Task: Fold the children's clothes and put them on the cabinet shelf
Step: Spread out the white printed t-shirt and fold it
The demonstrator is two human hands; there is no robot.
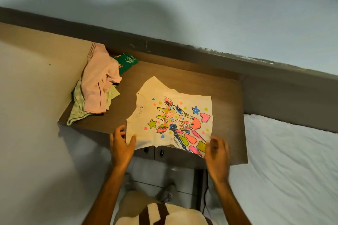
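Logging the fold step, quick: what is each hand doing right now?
Left hand: open, fingers spread, thumb on the giraffe shirt's near left corner.
Right hand: open, blurred, at the shirt's near right corner; grip cannot be told.

Brown cabinet top [226, 86]: giraffe shirt [175, 115], clothes pile [97, 86]

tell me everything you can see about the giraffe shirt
The giraffe shirt is a cream, soft-looking child's top with a neon giraffe, stars and hearts. It lies flat, print up, on the brown cabinet top, its near edge overhanging. The left hand touches its near left corner; the right hand is at its near right corner.
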